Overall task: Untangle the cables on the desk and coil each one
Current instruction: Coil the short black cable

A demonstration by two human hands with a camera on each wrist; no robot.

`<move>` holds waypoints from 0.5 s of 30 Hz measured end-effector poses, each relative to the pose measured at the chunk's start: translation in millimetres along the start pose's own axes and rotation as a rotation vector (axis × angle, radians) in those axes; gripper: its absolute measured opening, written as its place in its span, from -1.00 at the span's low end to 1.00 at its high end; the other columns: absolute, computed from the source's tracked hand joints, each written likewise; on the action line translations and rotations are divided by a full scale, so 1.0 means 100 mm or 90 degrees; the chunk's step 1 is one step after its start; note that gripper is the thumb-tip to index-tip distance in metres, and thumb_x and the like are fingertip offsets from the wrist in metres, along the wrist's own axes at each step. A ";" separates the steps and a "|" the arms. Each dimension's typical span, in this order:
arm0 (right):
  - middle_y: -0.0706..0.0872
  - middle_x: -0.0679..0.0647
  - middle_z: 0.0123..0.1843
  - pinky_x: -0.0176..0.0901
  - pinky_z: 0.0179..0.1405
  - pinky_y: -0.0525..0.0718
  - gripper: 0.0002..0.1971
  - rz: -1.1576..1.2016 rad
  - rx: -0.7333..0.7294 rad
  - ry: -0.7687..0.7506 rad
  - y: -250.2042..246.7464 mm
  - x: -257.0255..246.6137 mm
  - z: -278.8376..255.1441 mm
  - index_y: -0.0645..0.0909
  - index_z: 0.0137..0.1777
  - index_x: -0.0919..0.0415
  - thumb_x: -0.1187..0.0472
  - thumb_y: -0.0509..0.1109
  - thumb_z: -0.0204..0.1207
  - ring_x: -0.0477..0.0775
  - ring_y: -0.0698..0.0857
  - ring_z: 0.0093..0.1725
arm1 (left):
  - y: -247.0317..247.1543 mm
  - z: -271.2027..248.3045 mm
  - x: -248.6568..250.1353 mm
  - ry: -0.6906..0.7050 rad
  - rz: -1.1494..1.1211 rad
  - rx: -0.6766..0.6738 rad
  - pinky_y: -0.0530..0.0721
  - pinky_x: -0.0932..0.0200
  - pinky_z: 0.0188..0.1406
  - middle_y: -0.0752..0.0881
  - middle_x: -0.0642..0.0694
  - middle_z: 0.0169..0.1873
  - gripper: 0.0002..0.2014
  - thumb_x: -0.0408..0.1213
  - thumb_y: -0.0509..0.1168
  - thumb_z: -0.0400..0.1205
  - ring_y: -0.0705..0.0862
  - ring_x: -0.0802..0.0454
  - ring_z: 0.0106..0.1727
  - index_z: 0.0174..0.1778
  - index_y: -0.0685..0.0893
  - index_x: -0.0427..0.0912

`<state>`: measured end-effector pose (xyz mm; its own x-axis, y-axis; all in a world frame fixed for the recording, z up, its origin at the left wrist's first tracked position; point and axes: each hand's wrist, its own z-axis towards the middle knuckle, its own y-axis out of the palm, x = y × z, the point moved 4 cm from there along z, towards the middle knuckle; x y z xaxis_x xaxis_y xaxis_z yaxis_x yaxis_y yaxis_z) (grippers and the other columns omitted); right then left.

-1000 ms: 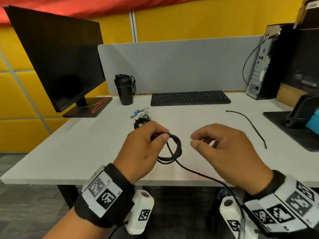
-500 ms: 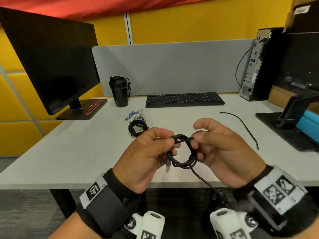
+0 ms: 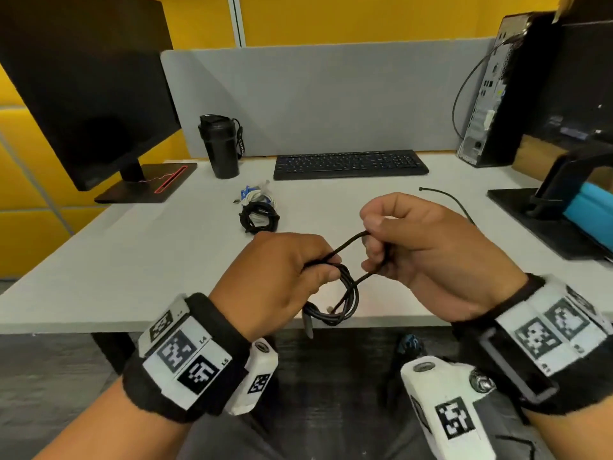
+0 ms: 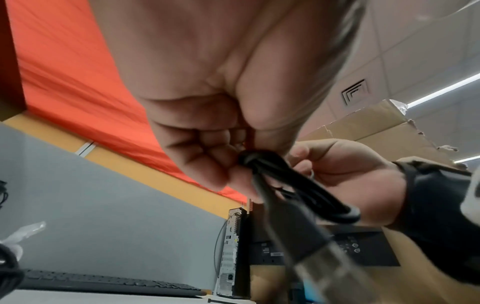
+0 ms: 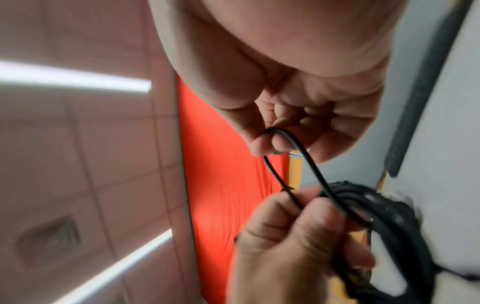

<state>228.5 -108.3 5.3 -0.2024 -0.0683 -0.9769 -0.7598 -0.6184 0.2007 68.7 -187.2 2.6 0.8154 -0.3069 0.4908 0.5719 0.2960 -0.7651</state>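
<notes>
A thin black cable [image 3: 345, 295] hangs as a small coil over the desk's near edge. My left hand [image 3: 285, 280] grips the top of the coil [image 4: 293, 183] between thumb and curled fingers. My right hand [image 3: 428, 250] pinches a loop of the same cable [image 5: 291, 144] pulled out to the right of the coil [image 5: 384, 218]. A plug end dangles below the coil. Farther back on the desk lie a coiled black cable [image 3: 259, 218] and a white cable bundle [image 3: 257, 195]. A loose black cable [image 3: 444, 197] lies at the right, partly behind my right hand.
A white desk [image 3: 139, 260] holds a monitor [image 3: 86, 94] at the left, a black bottle [image 3: 219, 146], a keyboard [image 3: 350, 163], a computer tower [image 3: 487, 94] and a second monitor stand [image 3: 557, 210] at the right. A grey partition [image 3: 331, 94] closes the back.
My right hand took hold of the cable beside the coil and drew a loop out to the right. The left hand keeps its grip on the coil, which now hangs lower at the desk edge.
</notes>
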 end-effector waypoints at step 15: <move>0.80 -0.02 -0.32 -0.41 -0.53 0.45 -0.87 -0.421 -0.202 0.046 0.07 0.24 0.00 0.81 -0.18 0.05 0.23 0.47 0.56 -0.19 0.50 -0.53 | -0.11 0.01 -0.05 -0.015 0.036 0.149 0.63 0.14 -0.22 0.65 0.15 -0.26 -0.91 -0.24 0.29 0.73 0.63 0.15 -0.23 0.05 0.70 -0.07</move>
<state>218.4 -114.0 -16.5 0.2850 0.3530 -0.8911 -0.4912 -0.7446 -0.4521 58.5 -188.0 9.6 0.8472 -0.2628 0.4618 0.5279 0.5144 -0.6758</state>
